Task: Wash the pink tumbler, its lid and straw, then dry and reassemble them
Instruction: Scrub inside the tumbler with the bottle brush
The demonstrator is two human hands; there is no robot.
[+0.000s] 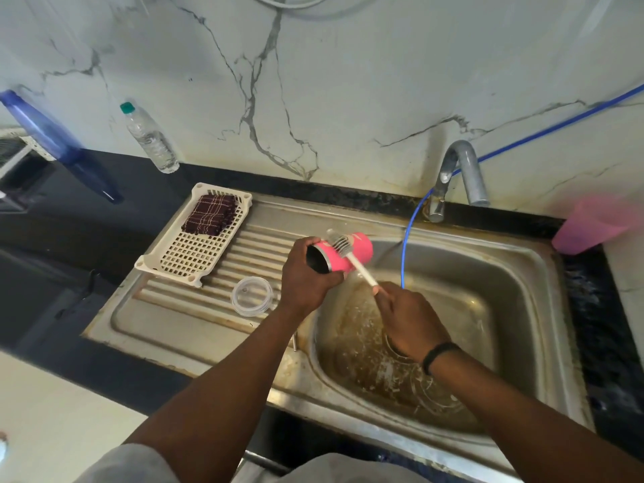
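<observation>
Pink and lying on its side, the tumbler point(343, 252) sits in our left hand point(306, 273), fingers curled round its open mouth, above the sink's point(522, 259) left rim. Our right hand point(407, 318) pinches a white brush point(352, 254) handle, bristles against the outer wall, so we judge the scrubbing step is under way; rinsing likely follows. On the drainboard, the clear lid point(252, 296) lies apart. The rack point(195, 252) at its back corner holds a folded cloth point(211, 215). We cannot see the straw.
</observation>
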